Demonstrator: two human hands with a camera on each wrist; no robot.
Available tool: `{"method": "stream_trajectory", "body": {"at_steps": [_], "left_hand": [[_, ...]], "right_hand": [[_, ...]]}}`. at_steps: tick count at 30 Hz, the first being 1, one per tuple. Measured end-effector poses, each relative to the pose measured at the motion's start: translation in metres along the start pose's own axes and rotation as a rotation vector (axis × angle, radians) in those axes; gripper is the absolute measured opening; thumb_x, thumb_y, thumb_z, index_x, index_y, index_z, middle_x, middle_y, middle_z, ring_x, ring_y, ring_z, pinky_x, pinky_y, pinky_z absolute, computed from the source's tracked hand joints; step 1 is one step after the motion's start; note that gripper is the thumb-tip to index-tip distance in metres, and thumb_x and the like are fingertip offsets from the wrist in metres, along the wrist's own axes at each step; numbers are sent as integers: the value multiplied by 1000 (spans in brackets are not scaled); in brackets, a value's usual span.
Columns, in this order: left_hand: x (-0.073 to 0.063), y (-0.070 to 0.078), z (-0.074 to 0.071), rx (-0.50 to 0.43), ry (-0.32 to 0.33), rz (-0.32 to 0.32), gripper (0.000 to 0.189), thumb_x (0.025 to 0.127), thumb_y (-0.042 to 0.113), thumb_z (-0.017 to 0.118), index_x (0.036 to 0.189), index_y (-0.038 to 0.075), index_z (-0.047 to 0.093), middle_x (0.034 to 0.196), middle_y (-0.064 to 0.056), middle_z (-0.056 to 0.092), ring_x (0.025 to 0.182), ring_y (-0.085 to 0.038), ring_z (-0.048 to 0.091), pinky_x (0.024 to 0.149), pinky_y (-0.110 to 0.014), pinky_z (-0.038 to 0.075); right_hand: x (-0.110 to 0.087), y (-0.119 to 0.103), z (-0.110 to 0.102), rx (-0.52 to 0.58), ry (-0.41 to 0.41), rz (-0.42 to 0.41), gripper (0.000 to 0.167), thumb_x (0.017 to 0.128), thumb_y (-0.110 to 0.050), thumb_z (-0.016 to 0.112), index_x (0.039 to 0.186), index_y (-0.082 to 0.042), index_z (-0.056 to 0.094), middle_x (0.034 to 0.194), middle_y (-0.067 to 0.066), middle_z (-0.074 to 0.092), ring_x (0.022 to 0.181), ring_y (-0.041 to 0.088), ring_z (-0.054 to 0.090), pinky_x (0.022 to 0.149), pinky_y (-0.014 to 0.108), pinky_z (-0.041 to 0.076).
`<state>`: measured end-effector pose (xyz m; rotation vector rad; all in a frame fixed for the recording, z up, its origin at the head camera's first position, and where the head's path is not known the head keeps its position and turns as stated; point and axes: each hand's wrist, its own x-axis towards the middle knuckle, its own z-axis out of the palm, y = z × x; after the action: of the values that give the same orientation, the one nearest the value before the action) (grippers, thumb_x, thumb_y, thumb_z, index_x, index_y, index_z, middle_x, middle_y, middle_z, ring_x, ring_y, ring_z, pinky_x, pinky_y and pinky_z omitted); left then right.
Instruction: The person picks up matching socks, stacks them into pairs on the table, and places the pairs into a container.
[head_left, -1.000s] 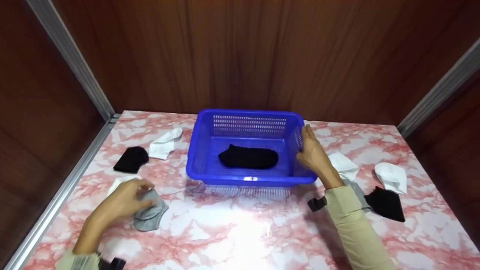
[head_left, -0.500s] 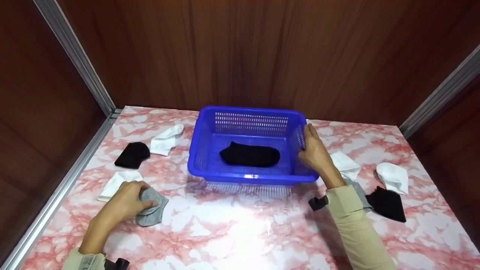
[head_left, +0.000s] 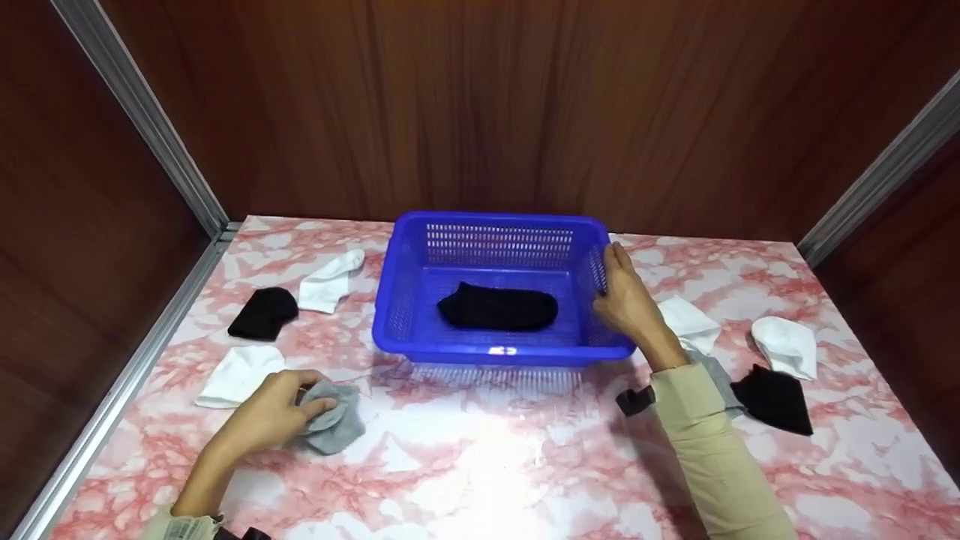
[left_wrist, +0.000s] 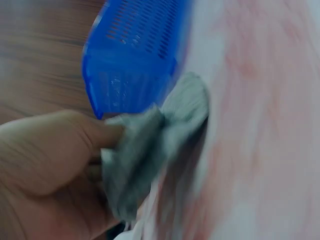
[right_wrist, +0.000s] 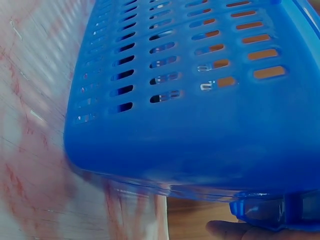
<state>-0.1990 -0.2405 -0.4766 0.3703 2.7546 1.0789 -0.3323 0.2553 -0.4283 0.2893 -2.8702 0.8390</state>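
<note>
My left hand [head_left: 274, 412] pinches a grey sock [head_left: 336, 429] between thumb and fingers at the front left. In the left wrist view the grey sock [left_wrist: 145, 145] hangs crumpled from the fingertips, its far end close over the table. My right hand [head_left: 628, 300] grips the right rim of a blue plastic basket [head_left: 487, 354], thumb on the inner side. The right wrist view shows the basket's slotted wall [right_wrist: 190, 135], with only some fingers [right_wrist: 250, 232] in sight at the bottom. A black sock [head_left: 497, 307] lies flat inside the basket.
Left of the basket lie a black sock [head_left: 264, 313], a white sock [head_left: 331, 282] and another white sock [head_left: 241, 375]. On the right are white socks [head_left: 688, 324], a black sock [head_left: 774, 401] and a grey sock [head_left: 716, 379] partly under my sleeve. Wooden panels [head_left: 480, 112] enclose the marbled table.
My left hand has closed its fingers on the grey sock and moved it slightly right, away from the white sock beside it. The right hand stays on the basket rim.
</note>
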Motion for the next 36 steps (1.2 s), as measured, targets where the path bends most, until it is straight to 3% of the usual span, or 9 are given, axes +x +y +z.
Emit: {"method": "stream_trajectory", "body": {"at_steps": [3,9,14,19,24,29,31,33,36], "left_hand": [[4,7,6,-161,-38,-12,10,98,22,73,95,12,72,85,0,67,71,-5,63,59,-20,49],[11,28,23,-349,-67,9,23,98,21,74,110,1,74,90,-8,75,73,-6,71,59,-22,57],[15,52,41,-464,-87,33,24,97,17,74,111,-3,72,88,-8,76,71,-7,71,60,-22,59],[18,72,60,-550,-149,53,22,97,16,74,109,-3,72,84,-3,74,69,-7,70,58,-22,58],[23,89,79,-622,-209,66,21,97,13,74,106,-6,71,87,-3,75,74,-8,72,63,-21,59],[27,103,96,-662,-230,66,22,96,13,75,102,-7,69,88,1,72,77,-7,72,64,-19,59],[26,108,102,-657,-237,60,22,96,15,76,102,-6,70,89,1,72,77,-7,72,64,-19,59],[25,111,109,-657,-247,45,22,95,16,76,104,-4,70,90,-1,72,76,-8,72,63,-20,60],[23,116,118,-668,-270,20,24,95,16,76,110,-1,70,98,-5,72,78,-11,73,65,-23,62]], "right_hand": [[1,-1,0,-21,-18,9,79,94,-2,54,160,16,15,168,40,15,152,55,32,129,58,28],[0,-2,-1,-21,-49,48,81,101,-15,57,162,14,12,169,40,6,152,57,31,128,61,28],[-5,-8,-7,6,25,43,77,102,-20,61,158,14,21,164,47,11,148,65,30,125,69,27],[-21,-29,-16,24,107,-12,69,101,-19,63,156,9,33,164,41,21,151,59,29,125,68,28],[-54,-58,-13,56,234,-203,54,97,-10,70,144,7,51,155,32,44,142,51,48,121,62,39],[-95,-80,4,116,351,-514,31,91,5,72,121,6,64,125,21,64,110,32,67,95,44,61],[-112,-84,12,142,338,-601,26,89,8,71,114,4,66,110,14,67,93,20,66,80,31,61],[-128,-86,19,177,270,-632,23,89,9,70,110,0,68,99,6,67,82,12,63,70,23,58],[-146,-83,27,203,104,-567,18,92,4,70,107,-5,70,90,0,70,74,4,61,64,20,56]]}}
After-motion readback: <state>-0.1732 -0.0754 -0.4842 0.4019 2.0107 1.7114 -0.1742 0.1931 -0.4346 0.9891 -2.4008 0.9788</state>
